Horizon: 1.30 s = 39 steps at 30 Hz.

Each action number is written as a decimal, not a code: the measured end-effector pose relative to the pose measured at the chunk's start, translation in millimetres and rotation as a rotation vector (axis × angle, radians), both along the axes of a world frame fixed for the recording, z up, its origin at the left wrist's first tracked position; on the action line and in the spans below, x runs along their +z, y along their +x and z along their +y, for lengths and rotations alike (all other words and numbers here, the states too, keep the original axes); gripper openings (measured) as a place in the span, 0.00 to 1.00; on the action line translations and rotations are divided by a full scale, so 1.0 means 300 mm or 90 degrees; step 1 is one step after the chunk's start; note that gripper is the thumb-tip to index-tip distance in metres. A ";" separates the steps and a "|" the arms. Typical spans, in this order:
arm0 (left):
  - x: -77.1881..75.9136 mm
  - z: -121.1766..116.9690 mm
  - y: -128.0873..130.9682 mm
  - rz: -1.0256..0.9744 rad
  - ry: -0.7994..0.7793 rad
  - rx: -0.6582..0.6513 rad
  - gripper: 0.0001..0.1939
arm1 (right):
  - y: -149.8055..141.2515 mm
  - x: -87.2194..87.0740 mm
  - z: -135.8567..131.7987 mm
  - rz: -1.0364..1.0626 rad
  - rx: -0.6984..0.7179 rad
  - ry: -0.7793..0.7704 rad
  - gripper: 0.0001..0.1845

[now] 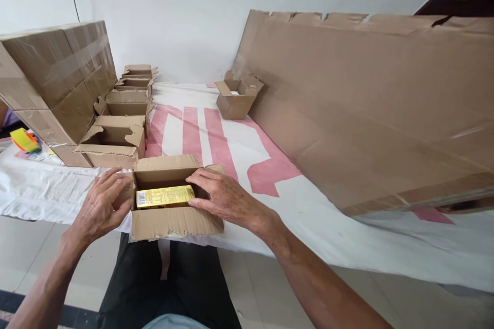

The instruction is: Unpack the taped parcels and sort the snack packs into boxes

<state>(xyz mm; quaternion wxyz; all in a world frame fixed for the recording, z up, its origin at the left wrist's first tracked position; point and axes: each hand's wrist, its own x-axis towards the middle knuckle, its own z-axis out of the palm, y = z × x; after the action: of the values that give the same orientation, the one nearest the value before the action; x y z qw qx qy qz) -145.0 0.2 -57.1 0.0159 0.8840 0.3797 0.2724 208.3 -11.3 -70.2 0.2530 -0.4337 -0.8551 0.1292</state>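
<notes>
A small open cardboard box (170, 221) sits at the near edge of the table in front of me. Inside it lies a yellow packet (165, 197) with a barcode on its left end. My left hand (102, 205) presses against the box's left side flap, fingers curled on it. My right hand (219, 196) rests flat on the box's right flap, fingers stretched out toward the yellow packet.
A row of several small open cardboard boxes (116, 139) runs back along a big taped carton (57, 77) at the left. Another small open box (236, 96) stands at the back. A large cardboard sheet (370, 108) leans at the right. A yellow tape dispenser (25, 140) lies far left. The white cloth (309, 205) bears pink letters.
</notes>
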 end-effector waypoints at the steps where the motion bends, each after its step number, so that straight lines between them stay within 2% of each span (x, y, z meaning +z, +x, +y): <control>1: 0.011 -0.005 0.014 0.026 -0.008 -0.011 0.15 | 0.000 0.004 -0.003 0.007 0.004 0.006 0.16; 3: 0.024 -0.018 0.046 0.074 -0.029 -0.032 0.15 | 0.000 0.010 -0.010 0.041 0.005 0.030 0.15; 4: 0.026 -0.024 0.064 0.100 -0.035 -0.042 0.18 | 0.001 0.010 -0.011 0.069 -0.003 0.043 0.14; 7: 0.020 -0.030 0.104 0.191 -0.025 -0.031 0.34 | 0.013 -0.011 0.004 0.198 -0.087 0.071 0.14; 8: 0.016 -0.026 0.110 0.216 -0.014 -0.017 0.36 | 0.020 -0.025 0.017 0.255 -0.134 0.069 0.14; 10: 0.008 -0.006 0.105 0.236 -0.002 0.006 0.29 | 0.039 -0.058 0.048 0.378 -0.236 0.027 0.20; 13: 0.001 0.039 0.056 0.212 -0.017 -0.006 0.18 | 0.054 -0.103 0.080 0.556 -0.314 -0.112 0.32; 15: -0.004 0.067 0.001 0.178 -0.049 -0.025 0.20 | 0.042 -0.117 0.075 0.660 -0.295 -0.176 0.37; 18: -0.024 0.086 -0.107 0.114 -0.110 -0.025 0.26 | 0.000 -0.108 0.030 0.764 -0.226 -0.185 0.37; 23: -0.071 0.073 -0.282 0.001 -0.227 0.092 0.32 | -0.049 -0.086 -0.051 0.755 -0.166 -0.108 0.30; 27: -0.105 0.063 -0.350 -0.052 -0.323 0.153 0.38 | -0.067 -0.120 -0.080 0.717 -0.160 -0.124 0.20; 31: -0.125 0.064 -0.366 -0.070 -0.356 0.172 0.41 | -0.093 -0.151 -0.090 0.671 -0.153 -0.123 0.13; 35: -0.110 0.062 -0.364 -0.049 -0.351 0.148 0.39 | -0.110 -0.149 -0.097 0.621 -0.138 -0.094 0.12; 37: -0.087 0.054 -0.342 -0.033 -0.319 0.131 0.35 | -0.110 -0.146 -0.104 0.591 -0.116 -0.061 0.16; 39: -0.058 0.039 -0.288 -0.010 -0.260 0.101 0.31 | -0.106 -0.150 -0.114 0.567 -0.097 -0.044 0.28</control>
<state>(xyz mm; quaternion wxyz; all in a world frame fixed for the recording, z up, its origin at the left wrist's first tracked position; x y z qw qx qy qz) -231.5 11.8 -74.4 0.1758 0.8276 0.4952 0.1973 176.5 -45.6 -115.2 0.5906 -0.4053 -0.6238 0.3126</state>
